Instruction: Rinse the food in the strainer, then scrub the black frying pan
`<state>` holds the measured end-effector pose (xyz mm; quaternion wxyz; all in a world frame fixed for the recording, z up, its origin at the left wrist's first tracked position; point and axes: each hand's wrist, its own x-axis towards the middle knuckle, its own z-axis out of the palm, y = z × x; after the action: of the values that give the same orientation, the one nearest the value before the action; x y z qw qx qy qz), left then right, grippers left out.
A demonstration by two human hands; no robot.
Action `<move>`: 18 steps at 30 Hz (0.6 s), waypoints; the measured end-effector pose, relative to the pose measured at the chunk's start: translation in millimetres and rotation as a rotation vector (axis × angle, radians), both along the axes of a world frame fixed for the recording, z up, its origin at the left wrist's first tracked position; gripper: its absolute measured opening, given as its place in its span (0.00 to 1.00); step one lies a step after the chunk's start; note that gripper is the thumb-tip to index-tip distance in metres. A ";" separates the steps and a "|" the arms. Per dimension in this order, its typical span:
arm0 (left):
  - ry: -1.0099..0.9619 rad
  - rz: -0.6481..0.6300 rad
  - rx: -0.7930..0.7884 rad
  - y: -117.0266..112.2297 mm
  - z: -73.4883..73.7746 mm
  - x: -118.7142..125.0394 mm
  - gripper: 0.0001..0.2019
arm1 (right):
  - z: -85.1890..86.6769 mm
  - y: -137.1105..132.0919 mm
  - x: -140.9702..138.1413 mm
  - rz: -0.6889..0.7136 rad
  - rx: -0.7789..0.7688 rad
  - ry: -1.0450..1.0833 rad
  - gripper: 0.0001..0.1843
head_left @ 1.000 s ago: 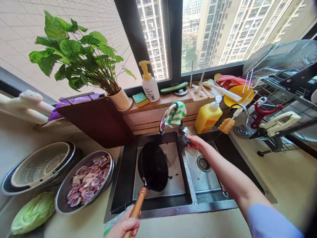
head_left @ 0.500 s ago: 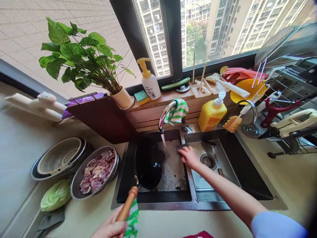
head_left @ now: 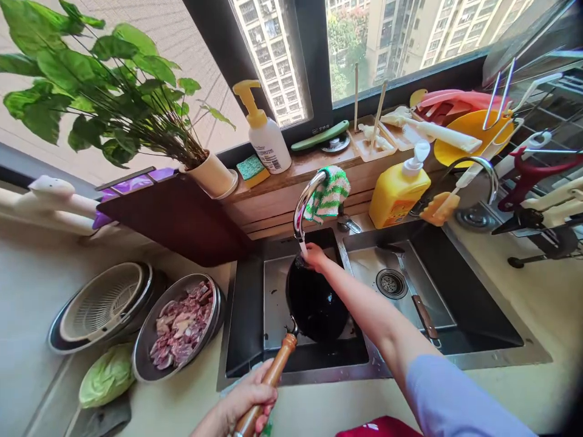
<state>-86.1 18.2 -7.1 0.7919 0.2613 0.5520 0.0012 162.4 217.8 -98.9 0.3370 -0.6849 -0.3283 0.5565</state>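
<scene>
My left hand [head_left: 255,397] is wrapped round the wooden handle of a black wok [head_left: 316,303], which lies tilted in the left sink basin [head_left: 276,291]. A strip of green cloth shows just below that hand, mostly hidden. My right hand [head_left: 314,256] reaches to the wok's far rim, right under the chrome faucet [head_left: 300,212]. Its fingers are closed on a small dark, rough pad [head_left: 300,262], partly hidden. A thin stream of water falls from the faucet beside the fingers. A green-and-white striped cloth [head_left: 331,194] hangs over the faucet's neck.
A knife [head_left: 416,297] lies in the right basin [head_left: 473,297]. Left of the sink stand a bowl of raw meat pieces [head_left: 182,328], a cabbage [head_left: 107,376] and stacked strainers [head_left: 102,303]. A yellow soap bottle [head_left: 398,194] stands behind the sink. A dark board [head_left: 177,212] leans near the plant.
The wok has shifted rightward within the left basin. My right hand has moved left from the basin divider to the wok's far rim under the water. My left hand still grips the handle.
</scene>
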 end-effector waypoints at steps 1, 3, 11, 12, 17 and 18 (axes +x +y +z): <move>0.003 -0.018 -0.009 5.8 -3.5 -0.4 0.20 | -2.7 -7.6 -9.4 0.017 -0.007 -0.028 0.17; 0.017 -0.034 -0.019 17.6 -9.2 -2.5 0.20 | -10.6 -36.9 -33.0 0.078 -0.022 -0.104 0.18; -0.018 -0.102 -0.028 40.4 -27.3 -21.3 0.18 | -79.8 -81.6 -26.0 0.321 -0.187 -0.391 0.17; -0.029 -0.087 -0.018 39.9 -31.0 -24.6 0.18 | -87.7 -72.1 -15.9 0.313 -0.206 -0.461 0.19; -0.075 -0.057 0.042 29.1 -67.0 -41.9 0.20 | -92.3 -68.7 -56.0 0.403 -0.252 -0.617 0.27; -0.072 -0.053 0.058 25.7 -77.0 -44.5 0.22 | -89.6 -74.7 -75.1 0.457 -0.242 -0.607 0.27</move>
<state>-130.6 43.9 -84.1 0.8030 0.2983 0.5160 0.0057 87.3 143.1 -188.6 0.0090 -0.7623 -0.4887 0.4243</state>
